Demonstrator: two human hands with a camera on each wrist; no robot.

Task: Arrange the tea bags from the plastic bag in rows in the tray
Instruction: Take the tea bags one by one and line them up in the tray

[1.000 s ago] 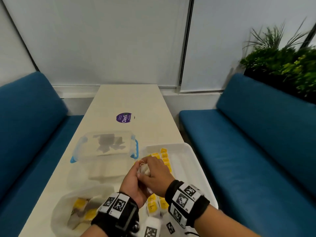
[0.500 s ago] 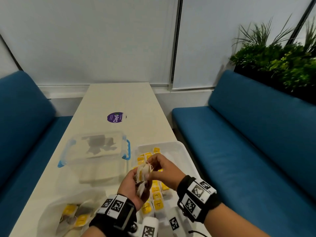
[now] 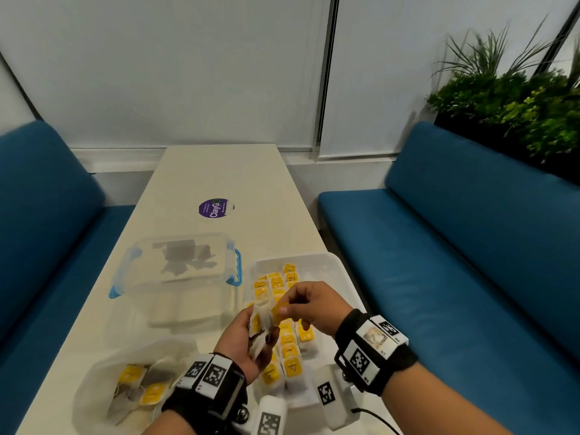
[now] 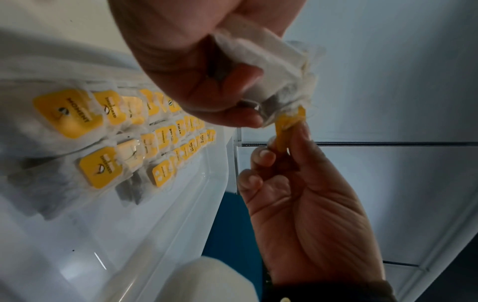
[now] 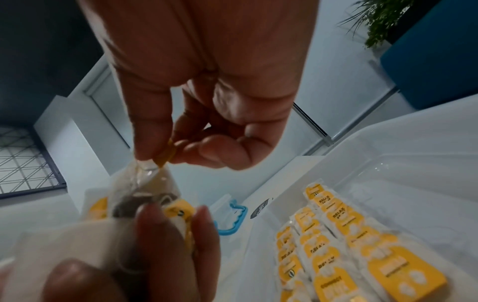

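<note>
My left hand [image 3: 262, 335] grips a small bunch of tea bags [image 3: 261, 318] above the near part of the white tray [image 3: 332, 262]. The right hand [image 3: 284, 309] pinches the yellow tag [image 4: 287, 130] of one bag in that bunch between thumb and forefinger. The right wrist view shows this tag [image 5: 165, 155] just above the bunch [image 5: 145, 196], which the left fingers [image 5: 160, 241] hold. Several tea bags with yellow tags [image 3: 290, 346] lie in rows in the tray. The plastic bag [image 3: 103, 381] sits at the near left with a few tea bags [image 3: 150, 392] inside.
A clear lidded box with blue clips [image 3: 179, 265] stands left of the tray. A purple sticker [image 3: 215, 208] lies further up the long table [image 3: 219, 171]. Blue sofas [image 3: 455, 246] flank the table, and a plant [image 3: 518, 98] stands at the far right.
The hands were clasped together round the bunch. The right hand has drawn away to the right and now pinches one bag's yellow tag, while the left keeps the rest.
</note>
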